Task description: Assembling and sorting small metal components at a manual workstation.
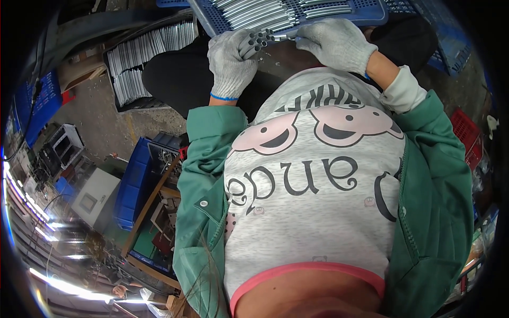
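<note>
- Your left hand (231,59): grip wrapped round metal tubes (260,40)
- Your right hand (336,45): grip pinching thin metal piece (282,37)
- Blue basket (374,16) beyond

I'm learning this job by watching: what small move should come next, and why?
Perhaps firm up the left hand around the metal tubes: it holds several bunched together, while the right hand is close beside their open ends.
</note>
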Demonstrator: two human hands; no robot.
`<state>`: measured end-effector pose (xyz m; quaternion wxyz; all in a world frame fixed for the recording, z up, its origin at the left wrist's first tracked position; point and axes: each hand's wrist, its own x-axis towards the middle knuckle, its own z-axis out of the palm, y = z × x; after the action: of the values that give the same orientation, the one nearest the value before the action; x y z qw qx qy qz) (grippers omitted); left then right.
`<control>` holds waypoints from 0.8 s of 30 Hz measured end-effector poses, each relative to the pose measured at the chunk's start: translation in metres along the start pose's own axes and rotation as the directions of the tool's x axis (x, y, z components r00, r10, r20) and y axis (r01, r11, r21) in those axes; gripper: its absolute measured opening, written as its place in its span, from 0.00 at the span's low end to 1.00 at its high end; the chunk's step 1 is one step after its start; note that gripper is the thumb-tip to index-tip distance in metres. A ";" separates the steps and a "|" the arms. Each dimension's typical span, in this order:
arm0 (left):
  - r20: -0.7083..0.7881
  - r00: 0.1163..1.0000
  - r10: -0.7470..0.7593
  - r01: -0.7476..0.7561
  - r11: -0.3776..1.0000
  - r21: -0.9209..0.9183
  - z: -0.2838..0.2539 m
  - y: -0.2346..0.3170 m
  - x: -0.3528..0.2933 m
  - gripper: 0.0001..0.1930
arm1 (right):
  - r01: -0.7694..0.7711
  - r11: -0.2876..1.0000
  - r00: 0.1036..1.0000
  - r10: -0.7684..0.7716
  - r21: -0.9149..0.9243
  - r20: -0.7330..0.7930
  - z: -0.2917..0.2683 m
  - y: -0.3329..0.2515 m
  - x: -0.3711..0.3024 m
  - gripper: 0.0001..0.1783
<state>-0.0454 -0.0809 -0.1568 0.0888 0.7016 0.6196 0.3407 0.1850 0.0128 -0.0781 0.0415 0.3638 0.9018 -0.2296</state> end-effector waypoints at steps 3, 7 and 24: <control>-0.002 1.000 -0.007 0.008 1.000 0.022 0.002 -0.001 -0.001 0.23 | 0.045 0.999 0.999 -0.045 0.029 -0.002 0.003 0.002 -0.001 0.12; 0.031 1.000 -0.003 0.003 1.000 0.002 0.001 0.000 0.002 0.23 | 0.023 1.000 0.987 -0.025 -0.017 -0.156 0.006 0.008 0.004 0.13; 0.229 0.896 -0.381 0.339 0.919 0.204 -0.004 0.015 0.049 0.12 | -0.176 0.908 0.981 0.194 0.380 -0.011 -0.004 0.040 0.017 0.20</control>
<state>-0.0354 -0.0393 -0.1275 0.1760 0.6182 0.7466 0.1715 0.1993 0.0507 -0.0935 -0.0294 0.4541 0.8030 -0.3848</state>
